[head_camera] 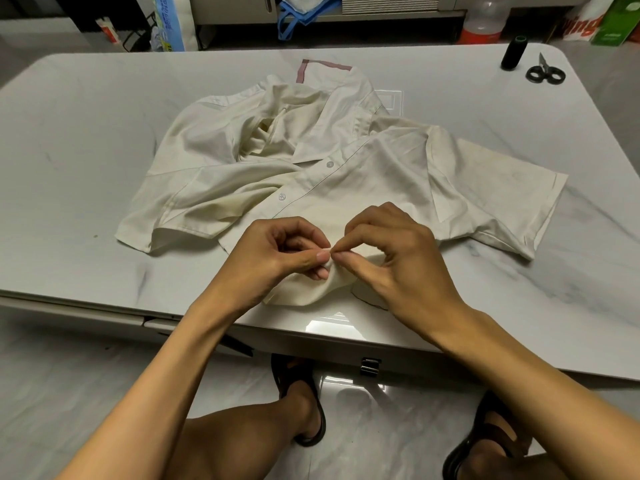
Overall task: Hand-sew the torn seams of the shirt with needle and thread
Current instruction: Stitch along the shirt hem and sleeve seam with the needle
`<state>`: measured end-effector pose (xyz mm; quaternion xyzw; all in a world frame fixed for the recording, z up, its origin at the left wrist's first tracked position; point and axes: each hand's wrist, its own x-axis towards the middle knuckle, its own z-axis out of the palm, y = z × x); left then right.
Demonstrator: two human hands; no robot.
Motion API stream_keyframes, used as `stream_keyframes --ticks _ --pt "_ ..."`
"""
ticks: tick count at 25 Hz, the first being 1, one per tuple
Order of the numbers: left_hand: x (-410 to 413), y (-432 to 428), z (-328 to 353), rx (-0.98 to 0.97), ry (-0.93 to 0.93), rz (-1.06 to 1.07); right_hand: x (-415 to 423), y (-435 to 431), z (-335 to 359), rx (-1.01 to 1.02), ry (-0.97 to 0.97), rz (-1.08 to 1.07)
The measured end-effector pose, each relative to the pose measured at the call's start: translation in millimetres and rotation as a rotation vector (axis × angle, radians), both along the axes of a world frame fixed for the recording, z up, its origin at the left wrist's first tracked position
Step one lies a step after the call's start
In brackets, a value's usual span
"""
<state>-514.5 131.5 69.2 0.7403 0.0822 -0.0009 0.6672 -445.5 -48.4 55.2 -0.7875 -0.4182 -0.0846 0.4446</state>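
Observation:
A cream short-sleeved shirt [311,161] lies crumpled on the white marble-look table [69,150]. Its lower hem is bunched up near the table's front edge. My left hand [277,254] pinches a fold of that hem between thumb and fingers. My right hand [391,251] meets it fingertip to fingertip, thumb and forefinger pinched at the same fold. The needle is too small to make out between the fingertips. A short dark thread line [367,301] shows on the cloth under my right palm.
A dark thread spool [514,53] and black-handled scissors [544,71] sit at the table's far right corner. Bags and bottles stand on the floor behind the table. My legs and sandalled feet are under the front edge.

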Motion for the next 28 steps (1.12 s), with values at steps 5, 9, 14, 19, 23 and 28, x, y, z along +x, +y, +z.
stream_keyframes --ticks 5,9,14,19,23,28 --pt "2 1 -2 0.027 0.002 0.055 4 0 21 0.420 0.626 -0.023" --pt "4 2 -2 0.040 0.005 0.083 1 2 26 0.478 0.744 -0.047" --pt "5 3 -4 0.030 0.010 0.093 3 1 25 0.467 0.741 -0.068" --pt "6 5 -7 0.017 0.025 0.100 2 2 27 0.501 0.744 -0.061" --pt "7 7 -11 0.054 0.024 0.124 1 1 36 0.512 0.694 -0.001" --pt "13 9 -18 0.085 0.008 0.176 -3 -7 53 0.557 0.683 0.035"
